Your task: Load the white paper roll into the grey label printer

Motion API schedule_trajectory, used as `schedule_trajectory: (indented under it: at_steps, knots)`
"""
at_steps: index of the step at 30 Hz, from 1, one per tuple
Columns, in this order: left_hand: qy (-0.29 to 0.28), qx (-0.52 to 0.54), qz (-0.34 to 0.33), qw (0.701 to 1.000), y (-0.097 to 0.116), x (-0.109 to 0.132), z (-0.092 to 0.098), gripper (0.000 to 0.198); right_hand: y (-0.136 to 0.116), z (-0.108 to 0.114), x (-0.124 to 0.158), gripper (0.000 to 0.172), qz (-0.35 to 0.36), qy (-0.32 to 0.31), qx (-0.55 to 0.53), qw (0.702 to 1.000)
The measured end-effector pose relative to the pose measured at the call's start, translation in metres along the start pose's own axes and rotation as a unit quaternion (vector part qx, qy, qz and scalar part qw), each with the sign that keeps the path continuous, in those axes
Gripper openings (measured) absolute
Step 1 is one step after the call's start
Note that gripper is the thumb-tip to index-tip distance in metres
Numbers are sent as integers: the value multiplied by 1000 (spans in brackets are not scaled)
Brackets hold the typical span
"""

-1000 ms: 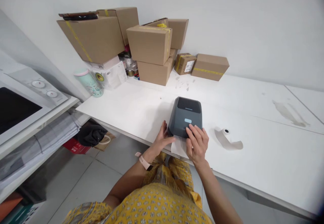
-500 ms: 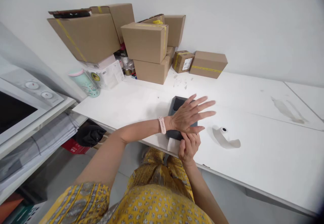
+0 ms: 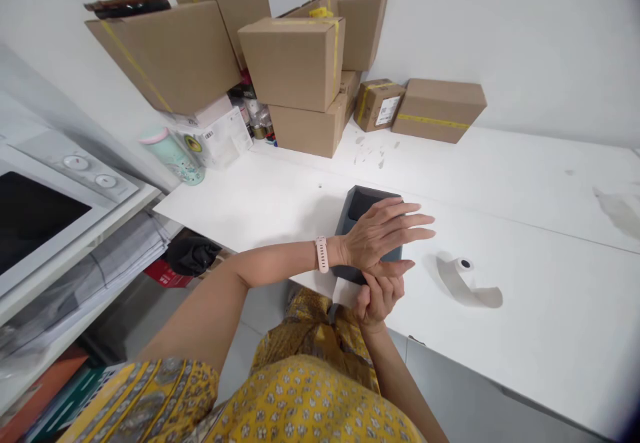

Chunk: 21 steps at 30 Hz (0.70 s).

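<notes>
We hold our left hand (image 3: 377, 235) with fingers spread wide over the dark label printer (image 3: 361, 204), which sits near the front edge of the white table (image 3: 530, 276). Our right hand (image 3: 380, 297) is curled below, beside the paper strip (image 3: 345, 291); we cannot tell whether it grips anything. A paper roll (image 3: 459, 285) lies apart, rightward. Behind, taped cardboard boxes (image 3: 289, 63) conceal their contents from us.

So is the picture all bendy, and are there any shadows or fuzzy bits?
Yes: in the head view, the big cardboard box and microwave look slanted, probably from a wide lens; in the head view, a soft shadow lies left of the dark grey device; and the label print is too fuzzy to read there.
</notes>
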<state>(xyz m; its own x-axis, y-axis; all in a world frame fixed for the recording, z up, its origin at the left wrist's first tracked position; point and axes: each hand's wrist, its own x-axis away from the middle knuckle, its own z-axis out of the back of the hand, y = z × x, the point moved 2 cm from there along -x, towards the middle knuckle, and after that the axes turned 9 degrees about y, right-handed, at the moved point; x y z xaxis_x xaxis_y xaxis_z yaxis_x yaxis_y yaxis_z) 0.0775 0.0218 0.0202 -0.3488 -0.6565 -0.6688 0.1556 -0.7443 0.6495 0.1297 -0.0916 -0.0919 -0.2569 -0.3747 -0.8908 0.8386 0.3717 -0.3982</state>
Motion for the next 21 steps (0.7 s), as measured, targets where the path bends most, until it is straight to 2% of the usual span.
schedule_trajectory:
  at_steps: [2, 4, 6, 7, 9, 10, 12, 13, 14, 15, 17, 19, 21]
  knots:
    - [-7, -19, -32, 999, 5, -8, 12, 41, -4, 2, -6, 56, 3, -13, 12, 1000]
    - [24, -26, -41, 999, 10, -14, 26, 38, -7, 6, -14, 53, 5, -38, 8, 999]
    - [104, -27, -23, 994, 14, -9, 40, 36, -9, 13, -24, 46, -2, -58, -20, 998]
    - [160, -30, -1, 987, 16, 0, 47, 34, -9, 17, -30, 41, -13, -65, -43, 997]
    - [278, -35, 61, 958, 18, 32, 57, 32, -8, 23, -45, 31, -59, -74, -96, 991]
    - [319, -31, 103, 942, 19, 54, 59, 30, -5, 24, -53, 28, -96, -81, -119, 985]
    - [369, -15, 201, 907, 18, 102, 61, 30, 3, 23, -72, 26, -169, -102, -151, 969]
    - [374, -3, 251, 893, 18, 125, 61, 30, 8, 21, -81, 27, -196, -117, -161, 960]
    - [362, 17, 304, 881, 18, 144, 60, 31, 13, 16, -91, 28, -211, -136, -167, 954]
    - [326, 44, 357, 874, 18, 160, 58, 33, 18, 11, -100, 30, -213, -158, -168, 949]
    - [205, 127, 459, 855, 19, 178, 52, 43, 27, -2, -115, 35, -191, -205, -159, 947]
    - [82, 215, 531, 816, 21, 180, 44, 56, 32, -15, -122, 42, -158, -243, -138, 947]
    - [8, 267, 563, 782, 23, 173, 36, 63, 33, -24, -123, 45, -144, -264, -111, 947]
